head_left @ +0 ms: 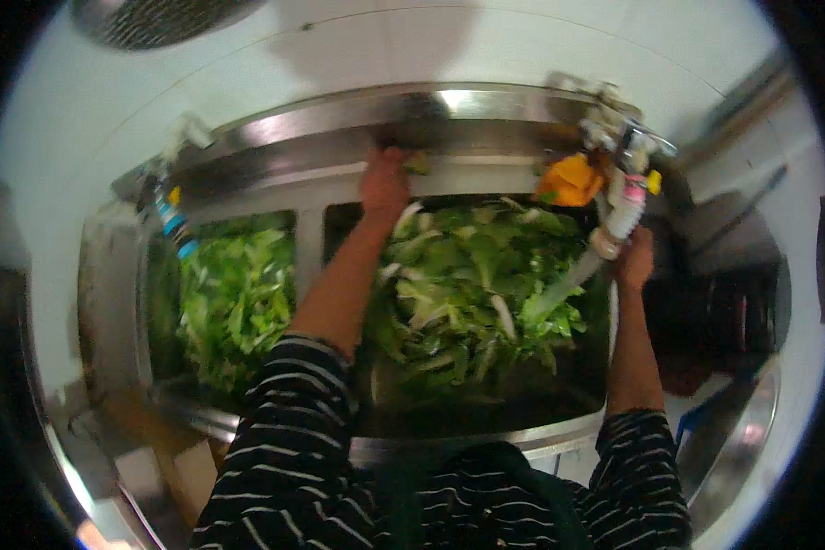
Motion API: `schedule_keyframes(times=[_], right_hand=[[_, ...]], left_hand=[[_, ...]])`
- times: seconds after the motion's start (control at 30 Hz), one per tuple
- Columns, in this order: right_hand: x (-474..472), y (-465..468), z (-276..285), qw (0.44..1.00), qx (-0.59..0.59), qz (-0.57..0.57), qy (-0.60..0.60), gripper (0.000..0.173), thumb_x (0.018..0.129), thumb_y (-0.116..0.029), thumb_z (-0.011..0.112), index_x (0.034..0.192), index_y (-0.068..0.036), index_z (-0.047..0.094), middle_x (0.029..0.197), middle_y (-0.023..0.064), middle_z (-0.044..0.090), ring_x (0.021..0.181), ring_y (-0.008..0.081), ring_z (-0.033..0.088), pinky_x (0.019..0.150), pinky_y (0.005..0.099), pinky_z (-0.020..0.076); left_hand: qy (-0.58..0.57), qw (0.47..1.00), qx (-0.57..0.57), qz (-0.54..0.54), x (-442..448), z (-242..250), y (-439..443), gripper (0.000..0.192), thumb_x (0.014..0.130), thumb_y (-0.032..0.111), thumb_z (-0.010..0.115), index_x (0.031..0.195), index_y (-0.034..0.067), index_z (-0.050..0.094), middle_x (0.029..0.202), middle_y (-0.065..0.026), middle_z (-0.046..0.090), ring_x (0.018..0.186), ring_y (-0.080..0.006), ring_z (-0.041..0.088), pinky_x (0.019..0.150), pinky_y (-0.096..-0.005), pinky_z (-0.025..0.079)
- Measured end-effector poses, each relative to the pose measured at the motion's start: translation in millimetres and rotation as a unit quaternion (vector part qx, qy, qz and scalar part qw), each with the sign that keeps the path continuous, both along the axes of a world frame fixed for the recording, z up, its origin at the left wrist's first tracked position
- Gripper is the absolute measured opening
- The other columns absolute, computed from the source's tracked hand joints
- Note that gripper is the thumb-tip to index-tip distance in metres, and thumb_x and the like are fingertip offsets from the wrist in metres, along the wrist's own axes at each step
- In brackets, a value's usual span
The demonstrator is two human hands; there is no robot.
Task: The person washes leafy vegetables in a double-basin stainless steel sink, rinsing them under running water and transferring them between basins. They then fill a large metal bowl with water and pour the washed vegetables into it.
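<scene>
A two-basin stainless steel sink (309, 251) lies before me, with cut leafy greens (454, 275) in the larger right basin and more greens (237, 302) in the left one. Water runs from the right faucet's hose (622, 220) onto the greens. My right hand (636, 258) is beside that hose's end, at the right rim; whether it grips the hose is unclear. My left hand (386, 182) reaches to the back ledge, close to a small yellow-green scrap (418, 163); its fingertips are blurred in shadow, so what it touches cannot be told.
An orange cloth or bag (570, 180) lies at the back right, next to the faucet. Another faucet with blue bands (172, 220) hangs over the left basin. A dark container (722, 316) stands right of the sink. White wall tiles rise behind.
</scene>
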State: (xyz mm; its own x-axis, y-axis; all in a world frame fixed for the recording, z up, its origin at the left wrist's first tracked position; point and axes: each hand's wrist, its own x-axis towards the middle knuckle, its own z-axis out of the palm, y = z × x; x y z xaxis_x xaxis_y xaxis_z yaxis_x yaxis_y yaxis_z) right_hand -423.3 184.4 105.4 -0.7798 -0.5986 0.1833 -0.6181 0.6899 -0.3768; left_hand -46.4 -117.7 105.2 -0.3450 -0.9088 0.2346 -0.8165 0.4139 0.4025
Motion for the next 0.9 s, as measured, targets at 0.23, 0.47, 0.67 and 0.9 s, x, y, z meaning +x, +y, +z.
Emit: schedule_keyframes(times=[0.23,0.47,0.67,0.9], right_hand=[[28.7,55.0,28.5,0.947,-0.289,-0.036,-0.139,0.032,0.091,-0.028,0.062,0.11,-0.002,0.059,0.106,0.0129,0.064,0.087,0.0222,0.061,0.077,0.0347,0.0503],[216.7,100.9,91.9,0.835,-0.053,0.398,-0.377,0.02,0.096,-0.019,0.053,0.101,-0.002,0.063,0.092,0.0096,0.064,0.074,0.0198,0.058,0.067,0.0315,0.0467],[323.2,74.6,111.9,0.726,0.025,0.638,-0.255,0.025,0.088,-0.017,0.064,0.11,-0.005,0.063,0.087,0.0082,0.066,0.07,0.0186,0.061,0.063,0.031,0.0491],[341.1,96.0,110.6,0.765,0.132,0.472,-0.416,0.032,0.09,-0.017,0.065,0.118,-0.003,0.061,0.093,0.0067,0.067,0.07,0.0124,0.065,0.057,0.0284,0.0505]], left_hand=[[0.126,0.991,-0.042,-0.013,-13.8,16.6,39.1,0.021,0.085,0.018,0.055,0.102,0.006,0.057,0.093,-0.0156,0.062,0.077,-0.0398,0.062,0.064,-0.0479,0.052],[0.438,0.747,0.496,-0.059,44.9,53.3,325.2,0.042,0.089,0.033,0.064,0.119,0.007,0.051,0.077,-0.0076,0.058,0.056,-0.0157,0.053,0.052,-0.0333,0.046],[0.507,0.739,0.436,0.076,126.1,79.8,392.2,0.035,0.09,0.026,0.064,0.116,0.006,0.052,0.077,-0.0066,0.06,0.06,-0.015,0.06,0.053,-0.0305,0.051],[0.667,0.52,0.178,0.503,314.5,49.1,490.2,0.013,0.09,0.011,0.056,0.1,0.004,0.052,0.078,-0.008,0.059,0.067,-0.0199,0.064,0.057,-0.0331,0.054]])
